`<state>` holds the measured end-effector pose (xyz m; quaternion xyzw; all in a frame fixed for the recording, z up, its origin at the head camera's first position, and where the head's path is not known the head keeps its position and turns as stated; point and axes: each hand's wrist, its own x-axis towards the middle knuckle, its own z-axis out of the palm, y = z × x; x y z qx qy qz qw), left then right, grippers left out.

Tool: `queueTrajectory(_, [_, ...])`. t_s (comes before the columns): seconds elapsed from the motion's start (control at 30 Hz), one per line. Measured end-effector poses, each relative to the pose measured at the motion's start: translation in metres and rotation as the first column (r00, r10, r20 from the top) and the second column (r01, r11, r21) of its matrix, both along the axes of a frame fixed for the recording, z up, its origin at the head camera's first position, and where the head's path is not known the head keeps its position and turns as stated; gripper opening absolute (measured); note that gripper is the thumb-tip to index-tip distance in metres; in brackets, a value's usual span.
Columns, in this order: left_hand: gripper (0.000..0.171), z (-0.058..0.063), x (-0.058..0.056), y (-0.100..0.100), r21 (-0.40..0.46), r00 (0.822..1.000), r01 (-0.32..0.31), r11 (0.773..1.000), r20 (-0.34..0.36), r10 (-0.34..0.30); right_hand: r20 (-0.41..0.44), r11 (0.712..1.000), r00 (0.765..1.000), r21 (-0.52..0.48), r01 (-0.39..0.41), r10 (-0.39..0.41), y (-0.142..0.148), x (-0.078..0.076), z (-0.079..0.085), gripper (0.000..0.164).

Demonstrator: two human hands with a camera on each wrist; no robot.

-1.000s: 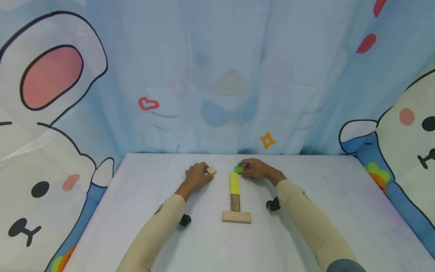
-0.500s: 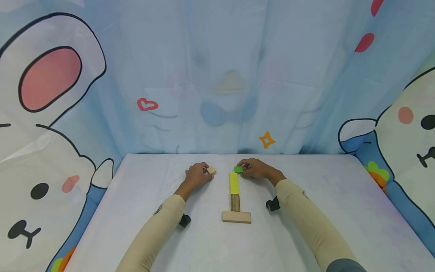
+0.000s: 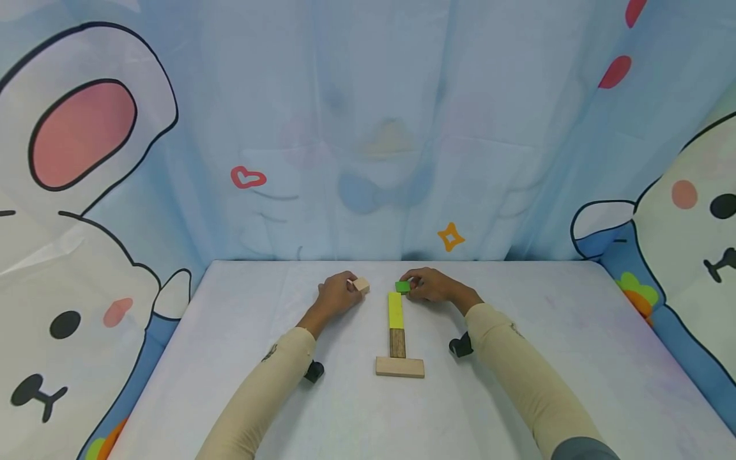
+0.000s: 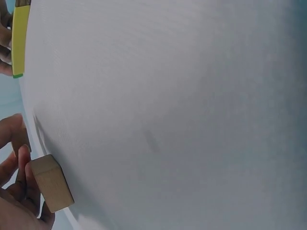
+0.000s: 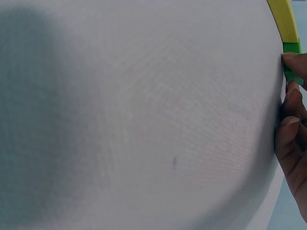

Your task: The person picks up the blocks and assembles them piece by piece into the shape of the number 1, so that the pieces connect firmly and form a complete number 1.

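In the head view, my left hand (image 3: 335,296) holds a small plain wooden block (image 3: 361,285) to the left of a line of blocks. The left wrist view shows this wooden block (image 4: 52,184) tilted at the fingertips, near the white surface. My right hand (image 3: 430,285) pinches a green block (image 3: 402,287) at the far end of a yellow block (image 3: 395,310). In the right wrist view the green block (image 5: 291,47) meets the yellow block's end, partly covered by the thumb. Below the yellow block come a dark brown block (image 3: 397,343) and a wide pale wooden block (image 3: 399,367).
The blocks lie on a white-covered table (image 3: 356,415). Behind its far edge hangs a light blue curtain (image 3: 276,115) with cartoon animal prints. A small black wrist camera (image 3: 314,371) sits under the left forearm, another black camera (image 3: 460,346) by the right.
My left hand has shifted slightly to the right with the wooden block, toward the line of blocks. The right hand stays at the green block.
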<state>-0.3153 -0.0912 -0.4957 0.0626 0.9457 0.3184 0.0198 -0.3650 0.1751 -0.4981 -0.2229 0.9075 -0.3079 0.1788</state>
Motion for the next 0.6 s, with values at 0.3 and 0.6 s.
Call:
queueTrajectory(0.3, [0.033,0.0020,-0.0006,0.0050,0.035,0.999,0.017,0.999,0.027,-0.018,-0.004,1.000,1.000,0.006,0.003,-0.003,0.0004,0.0004,-0.0010,0.036])
queueTrajectory(0.6, [0.035,0.0013,-0.0014,0.0094,0.052,0.998,0.038,0.998,0.050,-0.040,0.003,1.000,1.000,0.009,0.016,-0.016,-0.0010,0.0020,0.0007,0.035])
